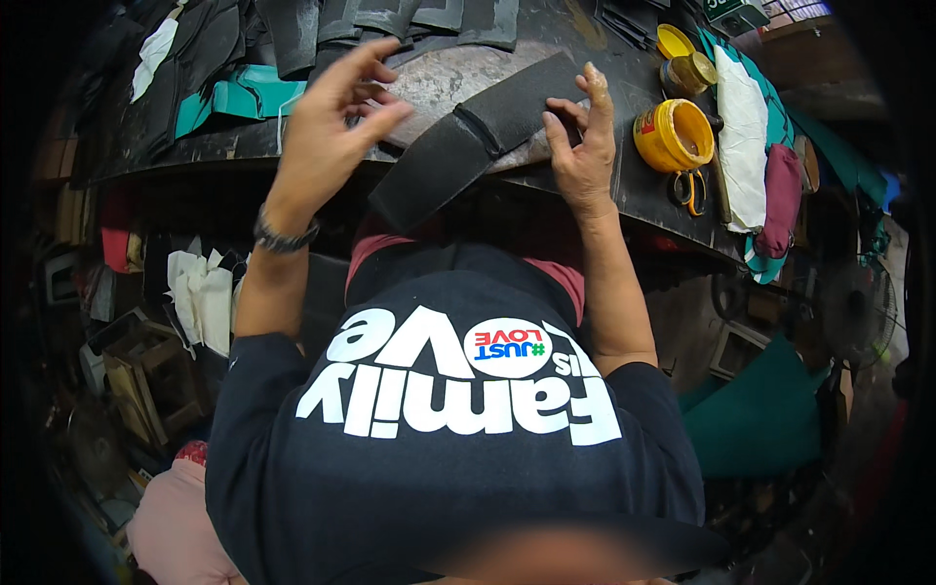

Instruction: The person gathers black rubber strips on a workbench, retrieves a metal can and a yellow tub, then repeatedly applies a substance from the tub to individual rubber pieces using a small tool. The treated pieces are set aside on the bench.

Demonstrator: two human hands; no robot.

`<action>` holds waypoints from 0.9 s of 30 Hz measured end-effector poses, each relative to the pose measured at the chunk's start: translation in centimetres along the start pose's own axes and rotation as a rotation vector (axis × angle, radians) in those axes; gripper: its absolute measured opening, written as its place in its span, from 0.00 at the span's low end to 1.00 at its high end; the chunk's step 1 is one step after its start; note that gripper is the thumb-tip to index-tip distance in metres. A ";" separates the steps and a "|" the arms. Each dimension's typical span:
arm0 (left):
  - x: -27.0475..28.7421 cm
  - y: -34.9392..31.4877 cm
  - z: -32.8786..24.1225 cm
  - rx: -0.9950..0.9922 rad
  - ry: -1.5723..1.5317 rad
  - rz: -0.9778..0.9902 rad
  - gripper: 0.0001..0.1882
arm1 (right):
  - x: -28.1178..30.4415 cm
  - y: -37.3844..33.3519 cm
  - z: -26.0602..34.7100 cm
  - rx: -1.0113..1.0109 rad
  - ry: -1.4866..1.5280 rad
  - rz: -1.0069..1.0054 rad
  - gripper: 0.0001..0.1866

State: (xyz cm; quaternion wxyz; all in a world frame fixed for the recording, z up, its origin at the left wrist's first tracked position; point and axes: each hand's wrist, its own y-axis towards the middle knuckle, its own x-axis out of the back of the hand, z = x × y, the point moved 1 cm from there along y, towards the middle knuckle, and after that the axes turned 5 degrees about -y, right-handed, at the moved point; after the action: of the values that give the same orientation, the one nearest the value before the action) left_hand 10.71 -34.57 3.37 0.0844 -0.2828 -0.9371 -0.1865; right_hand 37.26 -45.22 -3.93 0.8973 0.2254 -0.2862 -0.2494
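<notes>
A long black sheet strip with a folded, raised seam across its middle lies slantwise over a pale, worn round board. Its lower left end juts past the table's near edge. At the strip's right end is my right hand, thumb and a bent finger closed on the edge while another finger points up. My left hand hovers to the left of the board, fingers spread and nothing in them. A dark watch circles my left wrist.
Black cut pieces and green sheet pieces lie along the far left of the table. To the right stand an open yellow tub, a smaller pot, orange-handled scissors, a white cloth roll and a maroon roll.
</notes>
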 end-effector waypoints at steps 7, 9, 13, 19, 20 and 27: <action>5.5 -3.7 -8.5 -0.803 -0.602 -0.228 0.21 | 1.9 1.8 1.5 0.007 0.211 -0.217 0.43; 3.1 -5.6 -7.1 -0.629 -0.634 -0.093 0.21 | 2.0 2.6 2.1 0.031 0.218 -0.204 0.43; -3.6 -10.6 -3.2 -0.214 -0.658 0.083 0.21 | 1.2 2.5 2.5 0.017 0.256 -0.167 0.44; 1.8 -12.9 0.4 0.022 -0.455 0.127 0.20 | 0.5 1.1 2.3 -0.059 0.247 -0.132 0.44; 3.2 -12.8 0.7 0.044 -0.404 0.127 0.20 | 0.5 1.1 2.3 -0.068 0.252 -0.135 0.45; 3.8 -12.2 0.5 0.124 -0.262 0.224 0.20 | 0.7 1.4 2.4 -0.027 0.183 -0.145 0.45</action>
State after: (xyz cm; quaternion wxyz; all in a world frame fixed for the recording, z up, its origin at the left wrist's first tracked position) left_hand 0.70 -41.90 0.20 -0.0009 -0.4018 -0.9123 -0.0791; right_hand 36.69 -45.14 -1.14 0.9021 0.2554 -0.1828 -0.2959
